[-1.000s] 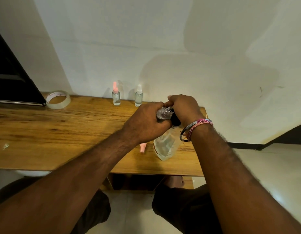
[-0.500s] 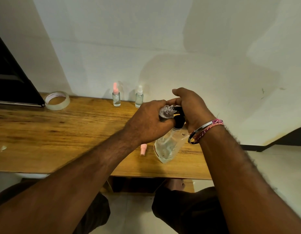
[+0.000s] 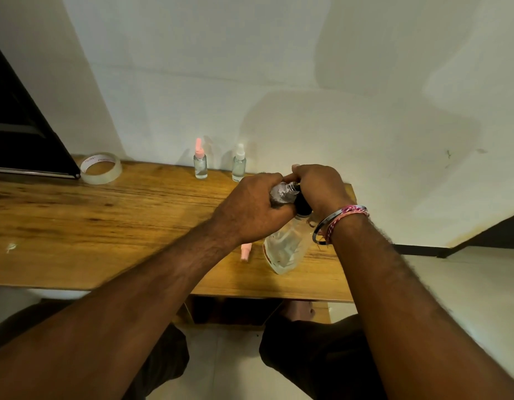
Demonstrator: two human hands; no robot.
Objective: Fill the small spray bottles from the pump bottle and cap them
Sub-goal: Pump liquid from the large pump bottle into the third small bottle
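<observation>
Left hand (image 3: 251,210) gripped small clear bottle (image 3: 281,193); right hand (image 3: 317,186) clasped clear pump bottle (image 3: 287,246) near wooden bench (image 3: 106,226) edge, pink cap (image 3: 245,252) beside.

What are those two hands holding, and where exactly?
Left hand grips a small clear bottle by its body; right hand grips the pump bottle's black top.

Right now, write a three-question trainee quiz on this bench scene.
1. True or false: both capped spray bottles stand by the wall.
2. What does the left hand grip? A) tape roll B) small clear bottle C) pink cap
3. What lies on the table beside the pump bottle?

Key:
1. True: pink-topped bottle, white-topped bottle.
2. B: small bottle, held to the pump the right hand covers.
3. A loose pink cap.
</observation>
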